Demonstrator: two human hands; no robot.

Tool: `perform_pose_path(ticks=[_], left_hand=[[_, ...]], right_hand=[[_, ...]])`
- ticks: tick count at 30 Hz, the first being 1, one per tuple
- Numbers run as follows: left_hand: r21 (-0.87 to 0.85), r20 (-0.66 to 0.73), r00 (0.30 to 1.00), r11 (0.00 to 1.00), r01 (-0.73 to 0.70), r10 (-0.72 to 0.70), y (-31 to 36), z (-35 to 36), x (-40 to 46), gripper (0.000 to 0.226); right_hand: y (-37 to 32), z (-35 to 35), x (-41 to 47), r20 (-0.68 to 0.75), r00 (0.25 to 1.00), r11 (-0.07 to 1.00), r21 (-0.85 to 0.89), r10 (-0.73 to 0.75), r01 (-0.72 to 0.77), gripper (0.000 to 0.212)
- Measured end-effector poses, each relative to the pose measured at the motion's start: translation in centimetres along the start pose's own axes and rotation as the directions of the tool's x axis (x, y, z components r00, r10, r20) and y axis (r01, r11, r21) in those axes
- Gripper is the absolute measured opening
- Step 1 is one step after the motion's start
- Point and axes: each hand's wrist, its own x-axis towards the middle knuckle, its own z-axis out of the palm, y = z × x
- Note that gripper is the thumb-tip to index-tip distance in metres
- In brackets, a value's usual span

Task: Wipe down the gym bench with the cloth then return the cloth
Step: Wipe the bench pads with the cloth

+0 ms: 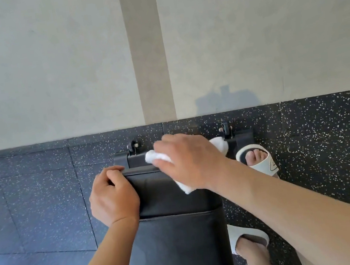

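Wiping step: right hand (187, 160) presses the white cloth (158, 156) on the gym bench (175, 200) far end; left hand (113, 196) grips its corner; next, sweep nearer.

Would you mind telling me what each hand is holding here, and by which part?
Right hand holds the white cloth bunched at its middle; left hand grips the bench pad by its far left corner.
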Motion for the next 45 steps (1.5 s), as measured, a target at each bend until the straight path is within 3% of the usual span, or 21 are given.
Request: perform_pose_path(ticks=[4,7,12,17,21,24,28,31,35,38,41,43,45], left_hand=[[-0.030,0.001,1.000,1.000,-0.003,0.003,0.4,-0.3,-0.2,0.038],[-0.040,-0.001,1.000,0.999,0.010,-0.010,0.1,0.0,0.0,0.041],[-0.046,-0.026,0.999,0.998,-0.038,0.037,-0.2,0.2,0.2,0.040],[-0.051,0.014,0.999,0.997,-0.052,0.053,-0.5,-0.1,0.4,0.033],[-0.407,0.084,0.992,0.912,-0.052,0.094,-1.9,-1.6,0.6,0.031],[-0.462,0.065,0.991,0.883,-0.076,0.120,-6.4,-3.2,-1.4,0.031],[-0.268,0.079,0.996,0.963,-0.018,0.041,-17.8,-4.9,-8.9,0.034],[-0.153,0.166,0.982,0.981,0.121,-0.095,-26.4,-5.7,-14.7,0.039],[-0.094,0.195,0.959,0.969,0.227,-0.206,-34.2,-6.3,-20.7,0.039],[-0.052,0.176,0.962,0.974,0.222,-0.210,-37.1,-6.7,-23.0,0.051],[-0.069,0.150,0.968,0.975,0.212,-0.200,-38.3,-6.7,-23.9,0.055],[-0.077,0.112,0.974,0.975,0.208,-0.199,-38.3,-6.4,-24.1,0.053],[-0.073,0.083,0.976,0.976,0.205,-0.199,-38.1,-6.2,-24.1,0.051]], right_hand=[[-3.7,1.1,-0.9,-0.079,0.979,0.952,-0.261,-0.188,0.161,0.009],[-3.1,1.4,-3.9,-0.149,0.932,0.932,-0.209,-0.331,0.298,0.010],[-0.6,0.1,-6.6,-0.031,0.850,0.819,-0.290,-0.525,0.495,0.011],[-1.7,1.6,-4.2,-0.150,0.839,0.817,-0.370,-0.522,0.442,0.010],[-2.4,2.6,-4.2,-0.214,0.856,0.837,-0.415,-0.471,0.356,0.014],[-3.4,3.0,-4.7,-0.219,0.882,0.867,-0.386,-0.418,0.316,0.022],[-7.6,7.8,-6.8,-0.119,0.875,0.821,-0.422,-0.470,0.384,0.025],[-11.1,13.6,-9.1,-0.072,0.852,0.744,-0.529,-0.519,0.409,0.017],[-14.2,22.3,-15.6,0.058,0.740,0.625,-0.493,-0.670,0.605,0.006],[-13.5,26.1,-20.9,0.266,0.548,0.424,-0.406,-0.793,0.810,0.006],[-12.1,24.1,-19.7,0.324,0.405,0.265,-0.398,-0.855,0.878,0.015],[-12.2,22.0,-17.1,0.291,0.371,0.219,-0.442,-0.882,0.870,0.019],[-13.0,21.1,-15.2,0.238,0.412,0.248,-0.510,-0.880,0.824,0.016]])
